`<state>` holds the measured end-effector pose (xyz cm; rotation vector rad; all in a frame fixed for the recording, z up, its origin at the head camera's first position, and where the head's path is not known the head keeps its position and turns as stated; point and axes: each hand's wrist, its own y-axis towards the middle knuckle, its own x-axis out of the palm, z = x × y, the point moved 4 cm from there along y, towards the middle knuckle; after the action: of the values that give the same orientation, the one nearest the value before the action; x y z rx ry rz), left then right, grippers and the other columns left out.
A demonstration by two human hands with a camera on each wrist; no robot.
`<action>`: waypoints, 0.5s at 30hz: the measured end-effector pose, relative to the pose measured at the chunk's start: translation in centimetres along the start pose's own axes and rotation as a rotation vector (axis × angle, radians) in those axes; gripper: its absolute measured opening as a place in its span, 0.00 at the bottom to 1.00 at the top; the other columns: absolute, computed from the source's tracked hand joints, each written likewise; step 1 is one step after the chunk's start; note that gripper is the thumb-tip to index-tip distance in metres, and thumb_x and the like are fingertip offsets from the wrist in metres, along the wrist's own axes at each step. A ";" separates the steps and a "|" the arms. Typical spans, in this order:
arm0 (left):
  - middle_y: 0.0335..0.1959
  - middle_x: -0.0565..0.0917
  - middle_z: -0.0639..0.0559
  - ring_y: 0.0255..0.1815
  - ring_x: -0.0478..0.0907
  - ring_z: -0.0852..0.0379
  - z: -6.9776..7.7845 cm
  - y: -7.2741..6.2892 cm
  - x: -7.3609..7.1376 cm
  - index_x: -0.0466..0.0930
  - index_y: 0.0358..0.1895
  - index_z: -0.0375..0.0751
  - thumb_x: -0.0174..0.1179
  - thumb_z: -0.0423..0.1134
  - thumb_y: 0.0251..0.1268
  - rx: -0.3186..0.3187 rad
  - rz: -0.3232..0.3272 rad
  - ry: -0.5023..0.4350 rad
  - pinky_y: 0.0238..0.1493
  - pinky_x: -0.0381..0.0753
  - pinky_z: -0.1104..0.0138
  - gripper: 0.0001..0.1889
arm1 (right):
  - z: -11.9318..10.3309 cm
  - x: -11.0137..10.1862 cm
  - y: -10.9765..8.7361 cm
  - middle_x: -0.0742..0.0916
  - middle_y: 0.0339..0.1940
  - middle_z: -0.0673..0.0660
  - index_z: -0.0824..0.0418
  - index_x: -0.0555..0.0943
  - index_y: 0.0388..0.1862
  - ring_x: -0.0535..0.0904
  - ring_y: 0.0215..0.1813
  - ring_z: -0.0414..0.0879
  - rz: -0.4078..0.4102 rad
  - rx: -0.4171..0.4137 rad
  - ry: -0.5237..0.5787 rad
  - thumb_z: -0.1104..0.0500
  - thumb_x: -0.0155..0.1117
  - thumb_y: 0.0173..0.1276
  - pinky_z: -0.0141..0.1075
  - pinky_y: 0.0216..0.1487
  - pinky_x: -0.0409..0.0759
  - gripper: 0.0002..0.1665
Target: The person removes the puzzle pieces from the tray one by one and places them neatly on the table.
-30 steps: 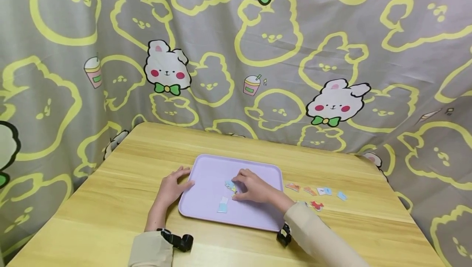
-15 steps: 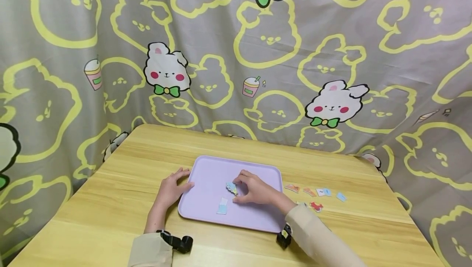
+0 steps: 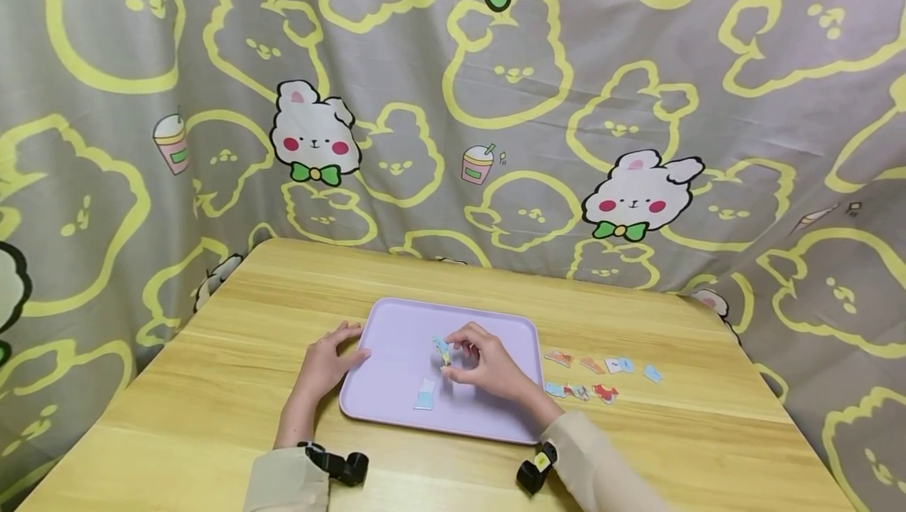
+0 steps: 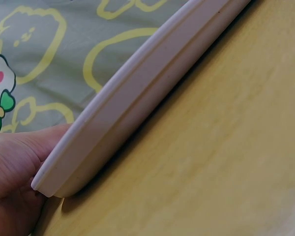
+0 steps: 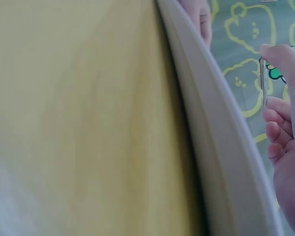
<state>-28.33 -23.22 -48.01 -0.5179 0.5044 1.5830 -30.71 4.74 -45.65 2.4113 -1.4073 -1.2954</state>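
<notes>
Lilac rectangular tray [image 3: 403, 325] seems steadied by the loosely spread left hand [image 3: 328, 359] alongside; the right hand [image 3: 488, 362] pinches a flat blue-and-yellow piece [image 3: 442, 348] edgewise, likely baring its print.

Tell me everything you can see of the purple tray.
The light purple tray is rectangular with rounded corners, a low raised rim and a smooth, plain surface that looks like plastic. It lies flat, right side up, on the wooden table. The left hand touches its left edge, thumb over the rim. A flat white-and-blue piece rests on it, toward the near side. The right hand is above it.
</notes>
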 end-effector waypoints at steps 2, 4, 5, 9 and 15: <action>0.75 0.62 0.35 0.77 0.53 0.31 0.0 0.0 0.0 0.73 0.66 0.38 0.63 0.39 0.65 0.001 0.000 0.005 0.77 0.54 0.40 0.26 | 0.0 0.0 -0.1 0.83 0.36 0.58 0.59 0.82 0.47 0.74 0.32 0.47 0.029 0.009 0.019 0.56 0.77 0.54 0.28 0.32 0.75 0.22; 0.75 0.62 0.35 0.77 0.54 0.31 0.0 -0.1 0.0 0.73 0.66 0.38 0.63 0.39 0.65 0.002 0.000 0.007 0.76 0.54 0.40 0.26 | -0.1 -0.1 -0.2 0.83 0.36 0.59 0.61 0.82 0.47 0.75 0.32 0.51 0.047 0.018 0.027 0.58 0.77 0.53 0.31 0.32 0.75 0.22; 0.75 0.62 0.35 0.77 0.54 0.31 0.0 -0.1 0.0 0.73 0.66 0.38 0.63 0.39 0.65 0.003 0.001 0.010 0.76 0.55 0.40 0.26 | -0.1 -0.1 -0.2 0.83 0.36 0.60 0.62 0.82 0.47 0.75 0.32 0.52 0.054 0.023 0.026 0.59 0.77 0.53 0.32 0.32 0.75 0.23; 0.74 0.63 0.35 0.76 0.55 0.31 0.1 -0.1 0.1 0.74 0.66 0.38 0.63 0.39 0.65 0.010 0.002 0.020 0.76 0.55 0.40 0.26 | -0.5 -0.4 -0.4 0.83 0.36 0.65 0.67 0.82 0.47 0.75 0.32 0.58 0.076 0.030 0.021 0.62 0.77 0.52 0.38 0.31 0.76 0.23; 0.73 0.65 0.34 0.76 0.55 0.31 0.1 0.0 0.1 0.74 0.65 0.37 0.64 0.39 0.64 0.019 0.009 0.041 0.76 0.54 0.39 0.26 | -3.1 -1.6 -0.7 0.82 0.35 0.68 0.71 0.81 0.46 0.74 0.31 0.62 0.079 -0.007 0.022 0.65 0.74 0.53 0.41 0.30 0.76 0.21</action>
<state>-28.34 -23.12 -48.00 -0.5355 0.5533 1.5773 -28.47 5.34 -42.93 2.3327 -1.4737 -1.2505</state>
